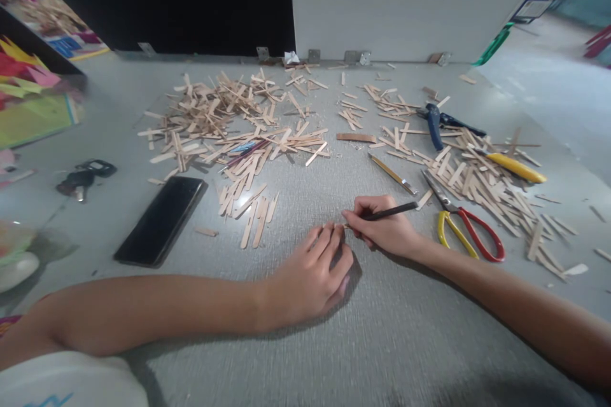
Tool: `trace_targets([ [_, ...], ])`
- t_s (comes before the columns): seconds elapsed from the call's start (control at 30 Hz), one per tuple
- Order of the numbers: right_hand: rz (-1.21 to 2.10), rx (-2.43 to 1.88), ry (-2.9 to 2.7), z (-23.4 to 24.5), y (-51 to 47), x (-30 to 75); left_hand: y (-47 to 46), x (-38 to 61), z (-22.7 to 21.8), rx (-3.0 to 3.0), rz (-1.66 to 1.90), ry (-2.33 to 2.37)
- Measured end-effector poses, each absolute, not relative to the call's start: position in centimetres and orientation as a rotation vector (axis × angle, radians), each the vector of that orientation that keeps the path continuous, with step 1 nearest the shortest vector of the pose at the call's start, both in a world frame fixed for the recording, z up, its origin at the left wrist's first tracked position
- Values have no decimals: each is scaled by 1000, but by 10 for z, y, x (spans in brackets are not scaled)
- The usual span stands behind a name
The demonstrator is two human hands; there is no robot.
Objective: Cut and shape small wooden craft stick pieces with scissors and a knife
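Observation:
My right hand is closed round a black pen, its upper end leaning to the right and its tip hidden by the fingers. Close beside it, my left hand rests on the table with its fingers bent and drawn together. Between the fingertips of both hands shows a sliver of a wooden stick, mostly covered by the left fingers. A yellow utility knife lies just beyond the right hand. Scissors with one red and one yellow handle lie open to its right.
Flat wooden sticks are heaped at the back left, with more scattered at the right. Blue-handled pliers and a yellow-handled tool lie among them. A phone and keys lie left. A upright panel closes off the back.

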State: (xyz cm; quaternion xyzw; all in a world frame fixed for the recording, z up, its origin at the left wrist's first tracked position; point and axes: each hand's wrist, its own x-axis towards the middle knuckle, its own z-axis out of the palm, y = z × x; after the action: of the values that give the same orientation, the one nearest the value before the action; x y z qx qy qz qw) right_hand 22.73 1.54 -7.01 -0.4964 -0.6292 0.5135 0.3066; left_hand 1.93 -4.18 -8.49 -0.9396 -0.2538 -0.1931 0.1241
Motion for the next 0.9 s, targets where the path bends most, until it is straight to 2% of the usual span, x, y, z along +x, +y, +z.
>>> trace_targets([
  [0.9,1313,-1257,-1786,-67,16,232,-41,21,-84,-2724,-556,-738],
])
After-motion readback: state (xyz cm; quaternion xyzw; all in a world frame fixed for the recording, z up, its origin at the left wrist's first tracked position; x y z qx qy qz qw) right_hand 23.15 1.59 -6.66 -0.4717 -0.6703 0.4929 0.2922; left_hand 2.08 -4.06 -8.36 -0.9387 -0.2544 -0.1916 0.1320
